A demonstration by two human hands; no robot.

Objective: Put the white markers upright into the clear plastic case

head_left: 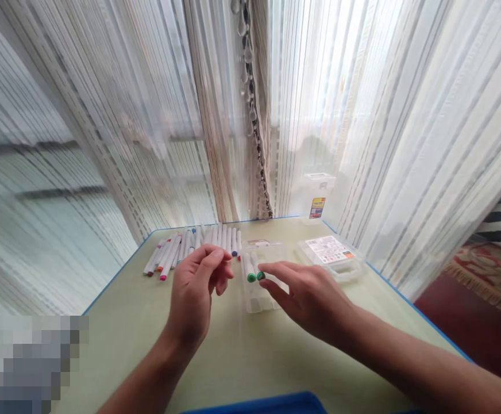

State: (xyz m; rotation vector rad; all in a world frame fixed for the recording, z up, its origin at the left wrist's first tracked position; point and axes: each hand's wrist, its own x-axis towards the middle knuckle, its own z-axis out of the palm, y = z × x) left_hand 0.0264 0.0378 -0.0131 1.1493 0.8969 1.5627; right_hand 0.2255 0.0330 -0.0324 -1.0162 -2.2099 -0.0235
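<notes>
Curtains [147, 115] back the worktop [228, 356]; a clear case [261, 303] holds two green-ended markers [247, 267]; the right hand [306, 287] pinches one; the left hand [196, 279] hovers beside, half-open.

marker pile [184, 244] left | tray [261, 305] centre, two markers [247, 265] inside | case [328, 252] right | container [318, 196] behind case

A green-ended white marker [247, 265] lies in a clear plastic case [259, 303], green toward me; just beside it, my right hand [308, 287] pinches a matching marker [260, 276] by its green end.
</notes>
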